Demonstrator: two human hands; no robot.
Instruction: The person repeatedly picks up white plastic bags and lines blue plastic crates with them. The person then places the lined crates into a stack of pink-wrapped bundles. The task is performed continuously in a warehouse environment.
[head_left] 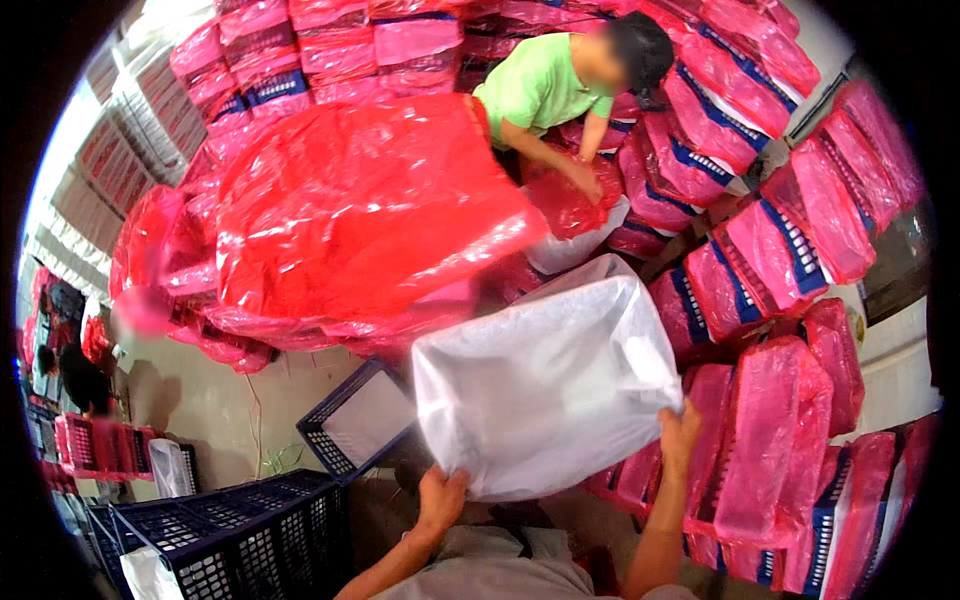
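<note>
Container (545,395), box-shaped and white-sheathed, lies straight ahead between the left hand (442,497) and the right hand (680,432), each with its fingers closed on the near long side toward its own end, so neither is nearer. Its long axis runs crosswise on a slant, the right end farther out than the left, and the left hand sits lower. The far side points toward the red plastic sheet (360,210) and a co-worker (535,85), while the hollow seems to face upward.
</note>
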